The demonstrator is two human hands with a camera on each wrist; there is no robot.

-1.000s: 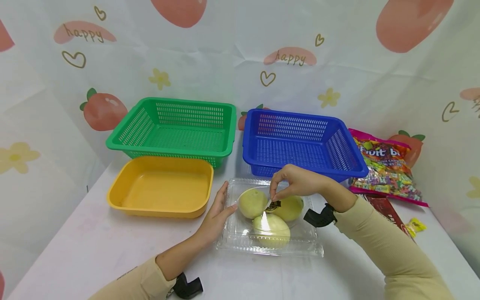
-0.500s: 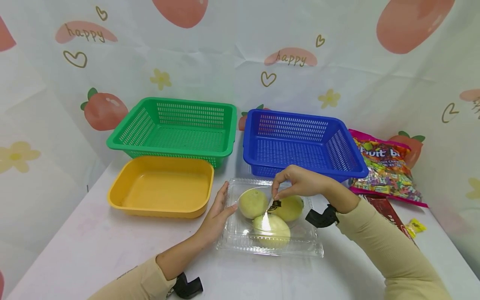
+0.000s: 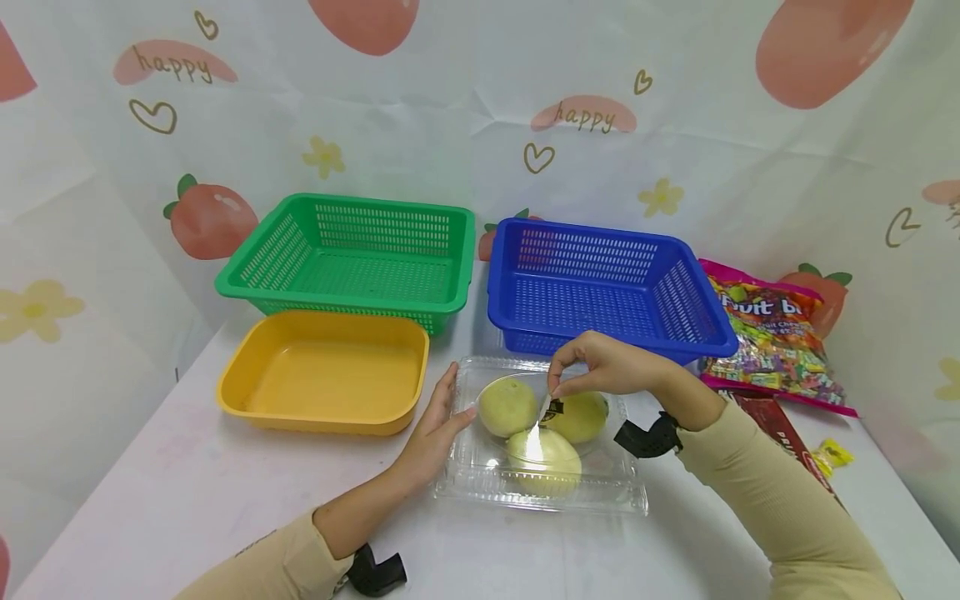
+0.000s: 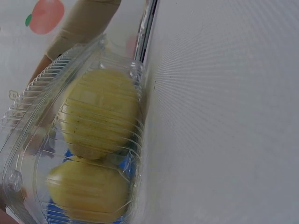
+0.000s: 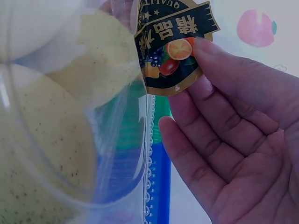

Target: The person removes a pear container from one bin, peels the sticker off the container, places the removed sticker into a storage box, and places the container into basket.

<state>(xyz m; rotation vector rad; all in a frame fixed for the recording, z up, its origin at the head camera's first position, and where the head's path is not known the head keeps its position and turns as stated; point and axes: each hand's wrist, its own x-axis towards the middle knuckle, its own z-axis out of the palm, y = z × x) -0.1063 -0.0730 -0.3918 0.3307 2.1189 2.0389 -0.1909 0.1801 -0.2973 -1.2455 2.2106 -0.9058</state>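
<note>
A clear plastic clamshell box (image 3: 468, 479) sits on the table with three pale yellow-green fruits (image 3: 507, 407) inside. My left hand (image 3: 427, 437) rests along its left side, fingers straight and the thumb on the lid's edge. Over the lid, my right hand (image 3: 600, 367) pinches a black-and-gold fruit sticker (image 5: 173, 51) between thumb and index finger. The sticker's right part is lifted off the plastic, while its left edge still meets the lid. The other right fingers are loosely bent. Through the ribbed wall, two fruits (image 4: 100, 114) show in the left wrist view.
Behind the box stands a blue basket (image 3: 491, 300), with a green basket (image 3: 232, 283) to its left. A yellow tub (image 3: 322, 425) is left of my left hand. At right lie a candy bag (image 3: 780, 342), a dark red packet (image 3: 780, 433) and a yellow wrapped candy (image 3: 831, 457).
My right hand has moved slightly right, drawing the sticker with it, and the sticker now stands more lifted and tilted. The left hand and the box have stayed in place.
</note>
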